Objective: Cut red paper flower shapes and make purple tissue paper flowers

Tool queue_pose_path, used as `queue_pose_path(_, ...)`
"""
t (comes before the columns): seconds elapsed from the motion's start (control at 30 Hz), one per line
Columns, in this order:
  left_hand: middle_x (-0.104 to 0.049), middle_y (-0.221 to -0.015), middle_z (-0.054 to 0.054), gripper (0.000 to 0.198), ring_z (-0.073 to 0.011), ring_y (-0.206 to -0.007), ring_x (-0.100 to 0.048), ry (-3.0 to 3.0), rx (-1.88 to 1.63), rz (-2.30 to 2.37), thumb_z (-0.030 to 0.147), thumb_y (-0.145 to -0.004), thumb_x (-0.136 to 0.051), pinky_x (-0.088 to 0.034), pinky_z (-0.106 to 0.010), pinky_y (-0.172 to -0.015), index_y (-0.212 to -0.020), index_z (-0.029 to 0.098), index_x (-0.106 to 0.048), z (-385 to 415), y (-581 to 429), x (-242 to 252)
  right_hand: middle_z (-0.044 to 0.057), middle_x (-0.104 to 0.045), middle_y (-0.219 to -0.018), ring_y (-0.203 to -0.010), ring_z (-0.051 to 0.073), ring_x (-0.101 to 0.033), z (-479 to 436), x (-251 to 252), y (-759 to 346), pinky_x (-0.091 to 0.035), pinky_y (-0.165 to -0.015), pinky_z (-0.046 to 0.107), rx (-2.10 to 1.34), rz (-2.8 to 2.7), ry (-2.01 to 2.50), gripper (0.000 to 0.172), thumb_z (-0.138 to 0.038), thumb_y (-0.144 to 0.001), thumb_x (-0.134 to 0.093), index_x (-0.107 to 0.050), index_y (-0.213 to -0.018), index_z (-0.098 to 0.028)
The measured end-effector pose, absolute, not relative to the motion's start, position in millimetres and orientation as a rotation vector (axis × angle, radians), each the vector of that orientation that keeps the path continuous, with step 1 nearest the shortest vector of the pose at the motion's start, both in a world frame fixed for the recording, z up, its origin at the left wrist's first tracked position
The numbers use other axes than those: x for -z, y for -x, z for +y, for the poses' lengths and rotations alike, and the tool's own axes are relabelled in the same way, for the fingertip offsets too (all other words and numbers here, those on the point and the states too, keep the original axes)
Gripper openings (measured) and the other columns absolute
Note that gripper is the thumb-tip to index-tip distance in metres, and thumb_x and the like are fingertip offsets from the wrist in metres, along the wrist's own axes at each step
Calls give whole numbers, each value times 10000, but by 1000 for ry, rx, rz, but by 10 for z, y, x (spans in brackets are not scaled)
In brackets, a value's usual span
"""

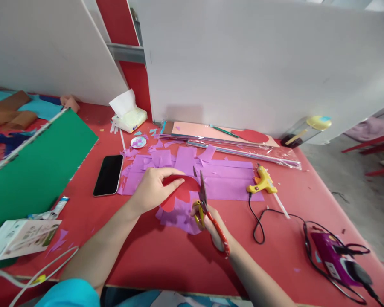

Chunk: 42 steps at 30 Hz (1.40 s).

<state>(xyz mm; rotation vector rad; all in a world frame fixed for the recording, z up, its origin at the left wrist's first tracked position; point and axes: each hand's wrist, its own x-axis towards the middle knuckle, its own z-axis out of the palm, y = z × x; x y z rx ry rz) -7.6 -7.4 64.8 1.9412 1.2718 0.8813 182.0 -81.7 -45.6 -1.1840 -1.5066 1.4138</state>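
My left hand (154,187) grips a red paper cutout (183,192), thumb on top and fingers curled round its edge. My right hand (213,226) is closed on a pair of scissors (203,198) with yellow and red handles. The blades point away from me and are parted at the cutout's right edge. Under both lie purple paper sheets (224,179) and scraps on the red table (166,256).
A black phone (109,175) lies left of the purple paper. A yellow glue gun (263,181) with a black cord sits to the right, near a purple power strip (334,256). A tissue box (129,117), green board (38,166), a small carton (21,238) and rolled wrapping (230,143) surround them.
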Motion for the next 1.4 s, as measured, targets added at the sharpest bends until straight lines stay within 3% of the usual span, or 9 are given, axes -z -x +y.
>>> queue_pose_path(0.2,-711,-851,-26,183,-166,-760,-659,-1961,-856,1284,277,-766,-572,-522,-248,-747,-868,174,-684,-70,98,-678,39,-493,-726,-647,148,-467,-809,339,-1816,-371,-543,250,-1401,-1501,1125,555,-686,-752,-351,-534,-761,-163)
queue_pose_path(0.4,-711,-850,-30,192,-173,-766,-659,-1974,-849,1284,287,-767,-567,-522,-258,-755,-869,175,-685,-72,119,-684,68,-510,-874,-781,193,-510,-823,190,-1842,-413,-629,287,-1500,-1555,996,568,-674,-765,-345,-512,-951,-164)
queue_pose_path(0.73,-710,-857,-24,175,-171,-784,-657,-1977,-815,1257,270,-767,-568,-521,-257,-759,-866,181,-681,-68,157,-720,75,-517,-931,-814,196,-485,-853,59,-1883,-401,-731,335,-1512,-1620,1055,513,-624,-779,-396,-494,-1001,-172)
queue_pose_path(1.4,-711,-839,-14,169,-165,-772,-656,-1987,-779,1223,261,-772,-557,-520,-251,-754,-865,194,-682,-70,151,-725,43,-467,-796,-679,151,-429,-855,76,-1826,-395,-589,271,-1523,-1559,1002,609,-695,-745,-351,-557,-948,-159)
